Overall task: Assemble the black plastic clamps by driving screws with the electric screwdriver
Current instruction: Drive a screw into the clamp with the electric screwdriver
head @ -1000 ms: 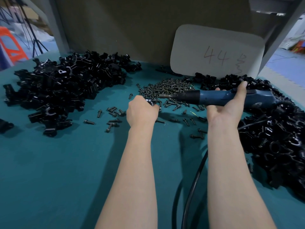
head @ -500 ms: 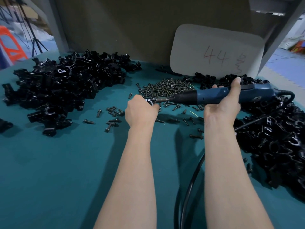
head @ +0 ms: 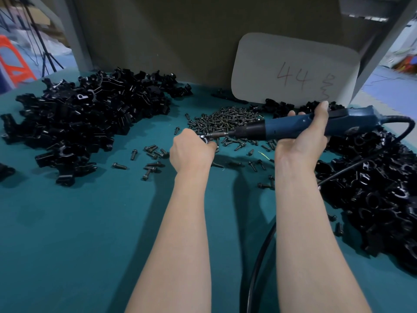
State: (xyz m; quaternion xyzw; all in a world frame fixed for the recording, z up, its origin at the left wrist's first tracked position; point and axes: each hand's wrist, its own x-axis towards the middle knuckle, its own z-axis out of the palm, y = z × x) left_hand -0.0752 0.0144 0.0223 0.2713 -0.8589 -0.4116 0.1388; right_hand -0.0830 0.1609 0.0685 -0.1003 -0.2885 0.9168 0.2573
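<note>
Colleague: Hands first. What are they doing?

Me: My left hand [head: 191, 147] is curled tight round one black clamp [head: 204, 139]; only a sliver of it shows past the fingers. My right hand [head: 302, 141] wraps the mid-barrel of the electric screwdriver [head: 282, 127], with one digit laid up over the housing.

Colleague: Where is the tool aimed?

Me: Its long axis runs nearly level, right to left, dipping slightly toward the bit. The bit points left and meets the clamp at my left fingertips. I cannot tell whether a screw is seated. The cord [head: 258, 256] leaves the right-hand end and runs down between my forearms.

Colleague: How will the pieces handle?

Me: I'd judge the clamp light, stiff and slick, likely to spin under torque, so grip its body clear of the screw hole. The driver looks rigid and heavier; mid-barrel suits it.

Colleague: And around you?

Me: Loose screws [head: 225, 119] lie heaped on the desk [head: 67, 222] just beyond the hands, between a left clamp pile [head: 90, 116] and a right clamp pile [head: 372, 188]. A card [head: 293, 71] marked 44 stands behind.
</note>
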